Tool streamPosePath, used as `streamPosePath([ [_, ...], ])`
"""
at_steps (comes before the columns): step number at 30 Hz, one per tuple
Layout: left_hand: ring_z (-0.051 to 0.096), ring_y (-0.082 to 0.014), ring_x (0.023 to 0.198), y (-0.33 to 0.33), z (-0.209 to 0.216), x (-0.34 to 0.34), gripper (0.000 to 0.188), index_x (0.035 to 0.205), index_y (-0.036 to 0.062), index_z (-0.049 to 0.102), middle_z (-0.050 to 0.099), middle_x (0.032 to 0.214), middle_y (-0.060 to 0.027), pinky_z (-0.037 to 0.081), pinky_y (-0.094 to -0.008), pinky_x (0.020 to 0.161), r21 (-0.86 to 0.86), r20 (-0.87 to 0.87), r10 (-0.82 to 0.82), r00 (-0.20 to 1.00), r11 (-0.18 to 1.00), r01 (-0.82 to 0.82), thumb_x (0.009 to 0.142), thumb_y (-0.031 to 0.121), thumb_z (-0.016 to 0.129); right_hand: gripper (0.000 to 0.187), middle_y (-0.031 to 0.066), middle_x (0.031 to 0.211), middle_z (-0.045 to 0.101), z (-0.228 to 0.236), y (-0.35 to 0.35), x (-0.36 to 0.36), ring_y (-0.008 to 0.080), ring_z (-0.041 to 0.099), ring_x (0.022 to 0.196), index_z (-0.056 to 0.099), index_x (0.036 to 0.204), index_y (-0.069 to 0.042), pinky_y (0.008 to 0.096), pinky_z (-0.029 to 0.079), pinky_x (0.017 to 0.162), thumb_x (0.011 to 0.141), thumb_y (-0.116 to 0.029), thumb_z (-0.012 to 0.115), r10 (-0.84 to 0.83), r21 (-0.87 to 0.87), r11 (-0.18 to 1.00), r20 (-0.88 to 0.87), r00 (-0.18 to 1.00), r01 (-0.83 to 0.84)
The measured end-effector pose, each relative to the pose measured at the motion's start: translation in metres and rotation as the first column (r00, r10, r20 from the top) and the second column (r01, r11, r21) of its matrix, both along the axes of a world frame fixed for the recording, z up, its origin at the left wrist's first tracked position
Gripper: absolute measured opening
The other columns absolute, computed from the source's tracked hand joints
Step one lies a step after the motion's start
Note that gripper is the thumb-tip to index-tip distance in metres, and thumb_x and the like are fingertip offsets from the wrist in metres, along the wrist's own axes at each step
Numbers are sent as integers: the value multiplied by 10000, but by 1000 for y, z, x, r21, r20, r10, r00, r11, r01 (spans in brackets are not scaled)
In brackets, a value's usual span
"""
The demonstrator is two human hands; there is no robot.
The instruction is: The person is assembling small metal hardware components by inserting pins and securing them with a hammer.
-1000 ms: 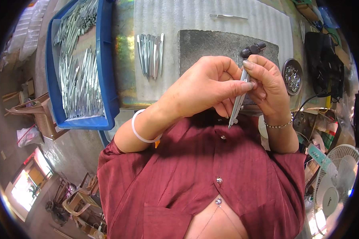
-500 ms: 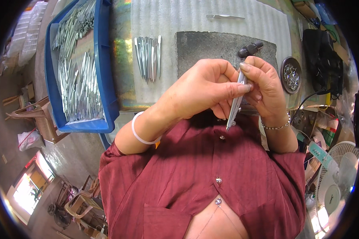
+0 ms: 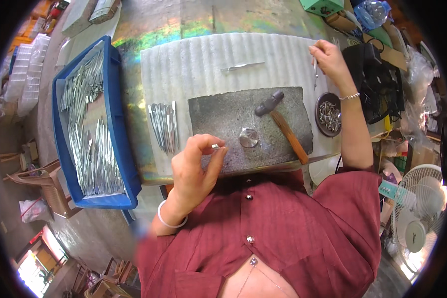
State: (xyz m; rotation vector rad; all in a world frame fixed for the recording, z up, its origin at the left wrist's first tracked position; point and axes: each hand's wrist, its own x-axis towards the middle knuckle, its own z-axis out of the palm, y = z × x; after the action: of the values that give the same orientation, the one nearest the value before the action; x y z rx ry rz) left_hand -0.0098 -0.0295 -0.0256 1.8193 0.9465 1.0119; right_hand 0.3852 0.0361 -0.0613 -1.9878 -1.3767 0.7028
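Note:
My left hand (image 3: 193, 161) is closed in a pinch on a small shiny metal piece (image 3: 215, 146), over the near left edge of a dark grey mat (image 3: 213, 109). Most of that piece is hidden by the fingers. Out at the far right, my right hand (image 3: 331, 60) grips a slim metal piece (image 3: 315, 73) by its far end, and it points back toward me. On the mat lie a hammer (image 3: 286, 133) with a wooden handle and a round shiny metal disc (image 3: 248, 137). Nearest my right hand is a dark bowl (image 3: 319, 124) of small metal parts.
At left stands a blue tray (image 3: 115, 114) full of slim metal strips. Several more strips (image 3: 163, 126) lie side by side on the pale ribbed sheet (image 3: 184, 64). A lone strip (image 3: 242, 66) rests behind the mat. Black bag-like items (image 3: 365, 84) and a fan (image 3: 417, 208) are at right.
My hands have parted: the right went out to the far right with the slim metal piece, the left moved left and nearer me. The hammer and the disc now show fully.

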Motion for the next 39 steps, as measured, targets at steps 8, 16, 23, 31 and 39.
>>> streamPosePath([
  [8, 623, -245, 700, 6, 3, 1, 123, 878, 4, 622, 626, 824, -118, 478, -290, 612, -72, -202, -112, 973, 992, 99, 771, -4, 682, 283, 117, 814, 617, 28, -40, -53, 180, 601, 726, 572, 1051, 5, 294, 474, 671, 840, -181, 605, 65, 86, 993, 224, 972, -86],
  [16, 610, -135, 850, 6, 2, 25, 136, 994, -63, 611, 648, 906, -97, 490, -243, 764, -495, 158, -156, 975, 842, 215, 866, -21, 588, 494, 161, 1091, 525, 65, -137, -144, 307, 537, 998, 472, 1185, 9, 371, 450, 840, 743, -102, 662, 339, -51, 935, 420, 842, -351],
  [23, 578, -120, 778, 2, -14, 28, 86, 935, -44, 617, 624, 872, -77, 468, -229, 698, -312, 59, -189, 980, 929, 198, 860, -44, 575, 477, 138, 1000, 488, 57, -137, -158, 305, 531, 937, 443, 1133, -4, 406, 465, 769, 686, 8, 608, 281, -85, 958, 481, 831, -275],
  [31, 578, -198, 645, 2, -15, 36, 87, 851, 17, 622, 611, 759, -96, 448, -278, 582, -183, 50, -141, 989, 972, 148, 785, -32, 651, 442, 176, 1006, 515, 50, -138, -155, 356, 586, 827, 414, 1156, -13, 431, 479, 717, 737, 10, 554, 218, -45, 976, 296, 930, -215],
  [39, 567, -191, 637, 3, -13, 37, 97, 865, 14, 611, 596, 761, -94, 450, -275, 580, -145, 13, -166, 986, 975, 166, 792, -44, 638, 343, 176, 899, 568, 56, -140, -151, 331, 591, 801, 451, 1145, -13, 377, 465, 744, 809, -11, 516, 175, -16, 983, -204, 963, -182],
])
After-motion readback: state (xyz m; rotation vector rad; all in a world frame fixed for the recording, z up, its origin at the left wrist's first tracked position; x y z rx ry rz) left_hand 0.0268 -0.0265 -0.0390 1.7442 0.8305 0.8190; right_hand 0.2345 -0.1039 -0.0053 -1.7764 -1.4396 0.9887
